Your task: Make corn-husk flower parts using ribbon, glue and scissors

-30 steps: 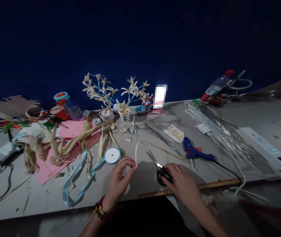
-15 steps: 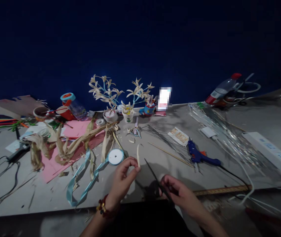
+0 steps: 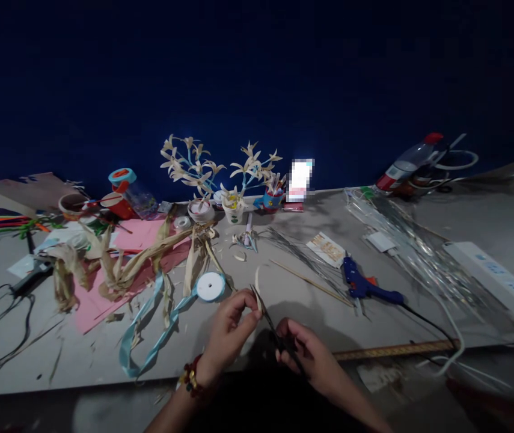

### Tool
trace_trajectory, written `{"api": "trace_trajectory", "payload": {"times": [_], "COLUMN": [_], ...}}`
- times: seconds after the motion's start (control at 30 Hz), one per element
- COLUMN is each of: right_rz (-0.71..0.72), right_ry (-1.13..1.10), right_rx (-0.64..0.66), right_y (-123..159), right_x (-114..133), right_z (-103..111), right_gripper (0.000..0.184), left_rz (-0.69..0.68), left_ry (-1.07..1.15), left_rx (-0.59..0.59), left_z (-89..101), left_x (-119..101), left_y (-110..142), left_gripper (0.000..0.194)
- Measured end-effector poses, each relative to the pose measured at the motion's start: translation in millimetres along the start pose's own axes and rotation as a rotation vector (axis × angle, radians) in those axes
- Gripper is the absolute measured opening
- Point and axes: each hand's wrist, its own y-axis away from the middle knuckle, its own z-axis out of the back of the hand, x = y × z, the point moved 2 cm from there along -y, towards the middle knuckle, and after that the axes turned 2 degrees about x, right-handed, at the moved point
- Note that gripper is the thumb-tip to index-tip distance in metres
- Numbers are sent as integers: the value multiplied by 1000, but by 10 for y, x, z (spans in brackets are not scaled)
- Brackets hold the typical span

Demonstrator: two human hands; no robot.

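Observation:
Between the thumb and fingers of my left hand (image 3: 235, 325) is a narrow, pale strip of corn husk (image 3: 257, 281), pointing upward. My right hand (image 3: 302, 349) grips black-handled scissors (image 3: 271, 319), whose blades reach up and left to the strip, close to my left fingertips. Whether the blades touch the strip I cannot tell. Left of my hands lies a spool of light blue ribbon (image 3: 210, 287), its loose end (image 3: 148, 355) looping on the table. A small cream scrap (image 3: 239, 257) rests behind my left hand.
Dried corn husks (image 3: 125, 273) cover pink paper (image 3: 89, 316) at left. Two potted husk-flower arrangements (image 3: 200, 210) (image 3: 234, 211) stand at the back. To the right are thin wires (image 3: 302, 258), a wooden stick (image 3: 306, 276), a blue glue gun (image 3: 369, 287) and a power strip (image 3: 491, 273).
My right hand has lifted the scissors off the table and brought them left, up to the strip. My left hand keeps its pinch on the strip. The view has shifted slightly.

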Motion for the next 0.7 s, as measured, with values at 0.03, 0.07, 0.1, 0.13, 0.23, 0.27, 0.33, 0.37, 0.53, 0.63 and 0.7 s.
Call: {"api": "trace_trajectory", "payload": {"times": [0.03,0.07,0.1,0.13,0.23,0.27,0.33,0.37,0.53,0.63,0.7], "right_rz": [2,6,8,12,17,15,15,14,24,42,56], "right_ry": [9,13,13,11,7,6,3,5,50,68,84], "right_rx": [-6,-13,-19,-23,-25,-24,-35,-42,-66,-84,-90], "right_y": [-1,-2,-1,1,5,5,1,-2,-11,-9,-7], "right_x": [-14,-26,-37,-44,-43,-36,-19,-13,-29,-58,-67], "right_z": [-2,-3,-3,-2,-4,-7,-12,-14,-10,6,16], "right_gripper": [53,52,52,51,52,53,54,54,55,54,52], "left_rz": [1,-2,-2,0,19,27,36,43,68,73,75], "left_ry": [8,17,24,30,47,59,81,88,105,115,113], "left_rx": [3,3,1,-1,-10,-12,-19,-22,-33,-35,-36], "left_z": [-6,-11,-15,-18,-29,-33,-38,-40,-49,-56,-59], "left_x": [2,3,5,6,8,9,14,18,28,23,25], "left_y": [-1,-2,-4,-5,-6,-6,-4,-3,8,5,0], "left_gripper": [22,22,22,22,21,21,21,20,19,20,20]}}
